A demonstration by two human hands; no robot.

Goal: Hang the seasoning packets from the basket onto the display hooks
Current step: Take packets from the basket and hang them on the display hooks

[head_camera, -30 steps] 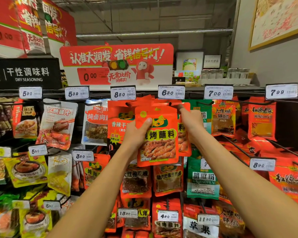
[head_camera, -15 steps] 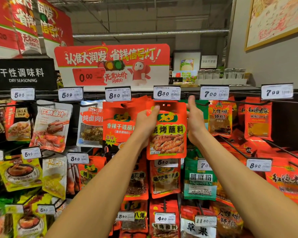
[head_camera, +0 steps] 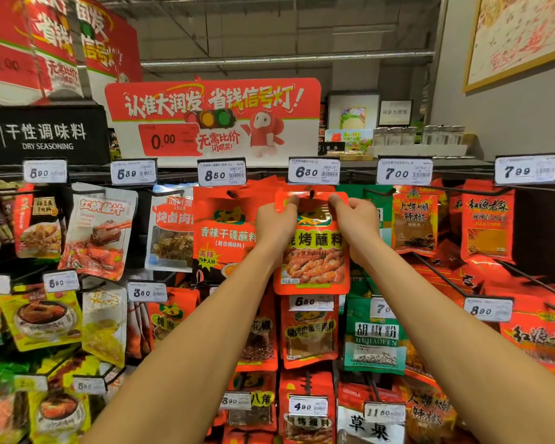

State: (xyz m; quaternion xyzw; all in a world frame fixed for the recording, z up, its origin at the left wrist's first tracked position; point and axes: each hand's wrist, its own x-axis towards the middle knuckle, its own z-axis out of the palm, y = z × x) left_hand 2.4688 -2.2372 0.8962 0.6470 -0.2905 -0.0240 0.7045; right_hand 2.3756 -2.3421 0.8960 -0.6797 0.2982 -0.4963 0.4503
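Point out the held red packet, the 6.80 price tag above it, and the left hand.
red packet (head_camera: pixel 314 264), head view, printed front.
6.80 price tag (head_camera: pixel 313 171), head view, tag face.
left hand (head_camera: pixel 276 222), head view, back of hand.

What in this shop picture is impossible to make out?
- Head view: whether the orange packet is already on its hook; the left hand and right hand cover its top corners.
- The basket: outside the frame.
- Small print on the 6.80 price tag: too small.

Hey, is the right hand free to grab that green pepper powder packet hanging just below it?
Probably not yet. The right hand is pinching the top of the orange packet together with the left hand. The green packet hangs uncovered below, so it looks reachable once the hand lets go.
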